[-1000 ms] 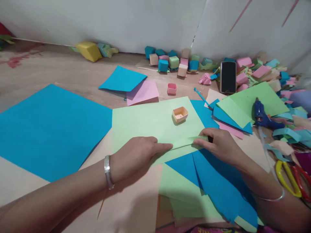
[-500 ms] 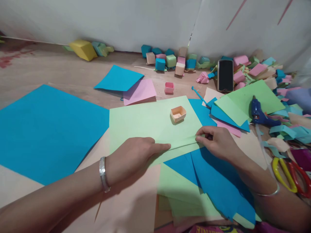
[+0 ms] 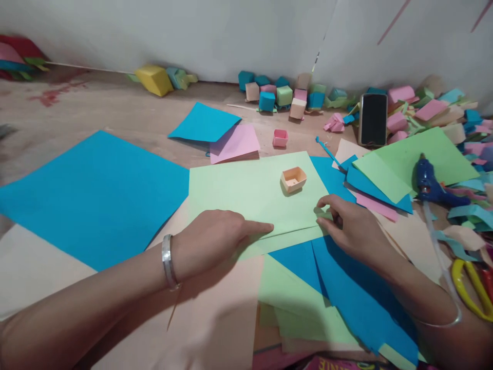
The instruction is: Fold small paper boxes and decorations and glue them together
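Observation:
A light green sheet lies in the middle, with a folded strip along its near edge. My left hand rests on this sheet, its index finger stretched out and pressing near the fold, the other fingers curled under and hidden. At the sheet's right end is my right hand, thumb and index finger apart around the strip's end, with nothing gripped between them. A small peach paper box stands on the green sheet, and a pink one sits behind it.
A large blue sheet lies left. Blue sheets are in front of my right hand. On the right are a glue gun, a phone, scissors and many paper pieces. Small paper cubes line the wall.
My right thumb and index finger have parted at the strip's end. My left index finger stays on the sheet near the fold. The whole view has shifted, so things appear further right.

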Motion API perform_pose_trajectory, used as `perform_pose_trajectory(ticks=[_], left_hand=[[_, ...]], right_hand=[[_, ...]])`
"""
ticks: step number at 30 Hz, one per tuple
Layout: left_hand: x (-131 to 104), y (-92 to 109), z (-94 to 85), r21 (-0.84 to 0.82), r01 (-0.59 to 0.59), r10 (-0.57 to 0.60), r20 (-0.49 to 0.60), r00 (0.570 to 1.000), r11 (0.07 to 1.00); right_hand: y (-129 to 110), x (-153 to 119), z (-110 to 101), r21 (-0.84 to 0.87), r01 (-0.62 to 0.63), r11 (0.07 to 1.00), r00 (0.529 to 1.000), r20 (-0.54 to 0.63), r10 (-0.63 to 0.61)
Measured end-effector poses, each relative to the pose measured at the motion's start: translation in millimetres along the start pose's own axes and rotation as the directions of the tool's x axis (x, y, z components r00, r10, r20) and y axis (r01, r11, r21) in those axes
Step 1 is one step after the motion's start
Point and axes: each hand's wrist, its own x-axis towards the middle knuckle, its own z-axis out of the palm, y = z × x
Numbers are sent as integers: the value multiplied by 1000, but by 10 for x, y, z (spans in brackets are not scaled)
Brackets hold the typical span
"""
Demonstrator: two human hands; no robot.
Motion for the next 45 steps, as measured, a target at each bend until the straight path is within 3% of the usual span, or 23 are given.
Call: perform_pose_trajectory(ticks=[3,6,9,12,19,27,32,36,45], left_hand=[[-42,-36,-34,72,-17,19,-24,1000,997],[-32,-10,-49,113,-121,134,-123,983,986],[-3,56,-27,97,-298,308,-112,945,949],[14,114,19,66,-364,367,-33,930,929],[89,252,156,243,-268,281,-21,959,932],[86,303,281,399,-224,265,-51,963,889],[37,317,271,427,-224,265,-38,964,876],[-2,348,282,439,-201,246,-48,968,876],[-196,550,390,563,-39,114,-99,989,826]], right_hand=[[29,4,22,-124,84,989,993,-68,-93],[-1,5,28,-272,207,940,960,-126,-248],[-102,-27,28,-352,369,860,912,-42,-408],[-186,-72,20,-382,448,808,879,24,-476],[-270,-204,6,-443,444,779,878,41,-477],[-497,-367,63,-597,378,708,917,134,-376],[-475,-384,23,-641,326,695,941,147,-306],[-425,-417,17,-726,284,627,955,152,-256],[-461,-449,69,-747,259,612,965,171,-200]])
